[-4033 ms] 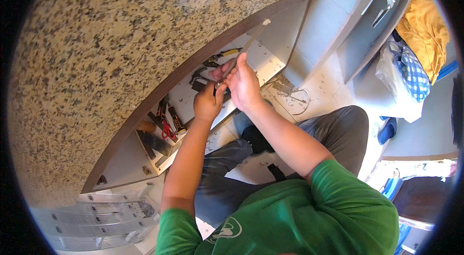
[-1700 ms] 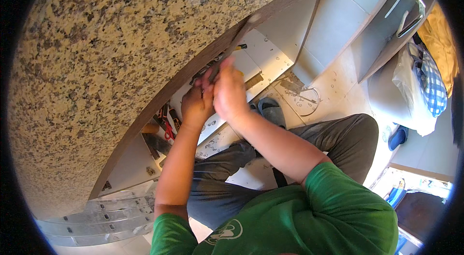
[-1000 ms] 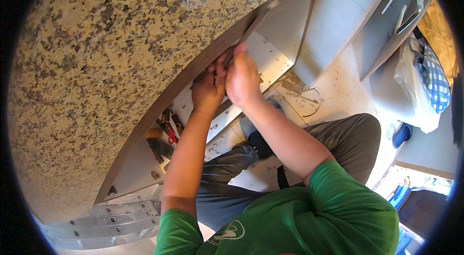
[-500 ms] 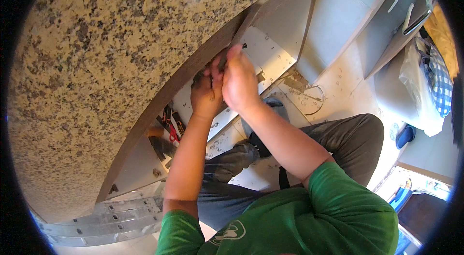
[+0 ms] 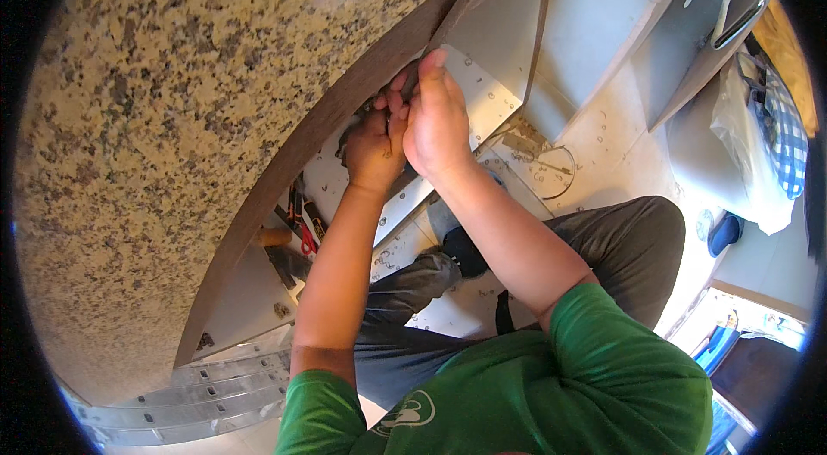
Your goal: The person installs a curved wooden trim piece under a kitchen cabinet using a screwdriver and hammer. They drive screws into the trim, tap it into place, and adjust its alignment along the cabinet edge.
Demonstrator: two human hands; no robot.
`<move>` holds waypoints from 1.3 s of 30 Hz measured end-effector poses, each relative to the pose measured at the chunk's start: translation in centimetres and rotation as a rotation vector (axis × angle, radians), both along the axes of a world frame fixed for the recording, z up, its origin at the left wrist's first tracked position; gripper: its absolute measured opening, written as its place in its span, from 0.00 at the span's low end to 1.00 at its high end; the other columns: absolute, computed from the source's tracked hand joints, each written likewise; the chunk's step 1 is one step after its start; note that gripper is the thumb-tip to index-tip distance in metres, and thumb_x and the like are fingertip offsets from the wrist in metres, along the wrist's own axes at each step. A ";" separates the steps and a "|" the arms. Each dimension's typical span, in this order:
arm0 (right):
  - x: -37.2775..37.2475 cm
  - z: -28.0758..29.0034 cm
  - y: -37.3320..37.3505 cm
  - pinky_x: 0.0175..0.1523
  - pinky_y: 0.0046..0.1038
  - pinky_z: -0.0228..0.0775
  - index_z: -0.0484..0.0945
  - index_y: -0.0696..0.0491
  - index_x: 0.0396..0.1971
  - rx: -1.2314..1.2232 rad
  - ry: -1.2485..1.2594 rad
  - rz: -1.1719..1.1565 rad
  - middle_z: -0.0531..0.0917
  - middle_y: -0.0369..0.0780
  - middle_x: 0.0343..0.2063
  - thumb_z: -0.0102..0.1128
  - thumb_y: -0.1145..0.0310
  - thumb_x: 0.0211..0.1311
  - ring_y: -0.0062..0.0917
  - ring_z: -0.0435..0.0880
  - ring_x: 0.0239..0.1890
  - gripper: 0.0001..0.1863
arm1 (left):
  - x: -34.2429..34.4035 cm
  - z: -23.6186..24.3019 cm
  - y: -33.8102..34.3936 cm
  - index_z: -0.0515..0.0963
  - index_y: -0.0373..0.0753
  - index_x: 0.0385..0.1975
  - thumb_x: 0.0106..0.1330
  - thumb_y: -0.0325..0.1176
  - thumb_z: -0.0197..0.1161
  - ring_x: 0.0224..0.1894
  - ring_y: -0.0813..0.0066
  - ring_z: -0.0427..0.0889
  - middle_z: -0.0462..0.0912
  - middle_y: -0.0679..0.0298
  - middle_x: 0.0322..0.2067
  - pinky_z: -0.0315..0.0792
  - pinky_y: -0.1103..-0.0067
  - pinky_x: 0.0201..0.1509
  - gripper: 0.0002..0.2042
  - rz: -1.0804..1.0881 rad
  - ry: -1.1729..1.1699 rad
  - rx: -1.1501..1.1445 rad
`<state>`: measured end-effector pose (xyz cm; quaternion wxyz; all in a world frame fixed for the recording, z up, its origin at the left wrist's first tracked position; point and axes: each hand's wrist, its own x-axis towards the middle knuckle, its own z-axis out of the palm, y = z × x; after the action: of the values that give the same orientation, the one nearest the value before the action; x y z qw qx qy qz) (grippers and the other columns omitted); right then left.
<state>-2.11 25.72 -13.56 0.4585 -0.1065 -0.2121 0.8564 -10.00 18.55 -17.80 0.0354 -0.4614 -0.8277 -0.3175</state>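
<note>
Both my hands are together just inside the cabinet [image 5: 482,84], below the granite countertop [image 5: 189,127]. My left hand [image 5: 376,152] is closed, its fingers curled around something dark that is mostly hidden. Against it, my right hand [image 5: 439,127] has its thumb side up and its fingers bent inward, with a dark, narrow piece showing at the fingertips. What the hands grip cannot be made out. Under them lies the white cabinet floor panel [image 5: 487,93], dotted with bits of debris.
Hand tools with black, red and yellow handles [image 5: 306,227] lie in the cabinet, left of my forearms. A loop of thin wire [image 5: 564,175] rests on the littered tiles. A metal ladder [image 5: 215,390] is at lower left; a clear plastic bag [image 5: 749,162] hangs at right.
Both hands have shifted slightly right and farther in, staying together. The right hand was blurred by motion and now shows more sharply. The view has moved a little.
</note>
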 end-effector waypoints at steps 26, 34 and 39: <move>0.8 0.5 3.2 0.31 0.26 0.67 0.73 0.52 0.30 0.059 0.089 -0.035 0.75 0.36 0.22 0.45 0.42 0.74 0.23 0.74 0.25 0.27 | 0.6 0.2 2.8 0.76 0.43 0.55 0.73 0.51 0.49 0.36 0.43 0.83 0.83 0.46 0.39 0.78 0.60 0.39 0.22 -0.057 0.045 0.018; 1.4 -0.2 0.7 0.38 0.31 0.71 0.71 0.52 0.34 0.050 -0.032 0.150 0.75 0.38 0.27 0.49 0.44 0.73 0.27 0.74 0.29 0.23 | 3.0 0.7 0.6 0.75 0.44 0.56 0.73 0.51 0.47 0.37 0.45 0.84 0.83 0.48 0.43 0.79 0.60 0.37 0.21 -0.039 0.041 0.164; 1.1 0.4 5.1 0.38 0.31 0.70 0.71 0.53 0.34 -0.004 0.067 0.005 0.75 0.38 0.27 0.48 0.43 0.73 0.27 0.74 0.28 0.24 | 0.7 0.3 5.4 0.74 0.41 0.55 0.71 0.53 0.49 0.37 0.44 0.84 0.83 0.51 0.46 0.79 0.59 0.37 0.24 -0.059 0.238 0.069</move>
<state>-0.99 30.84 -13.12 0.4631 -0.0782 -0.1952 0.8610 -9.31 23.95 -17.48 0.1397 -0.5183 -0.7925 -0.2895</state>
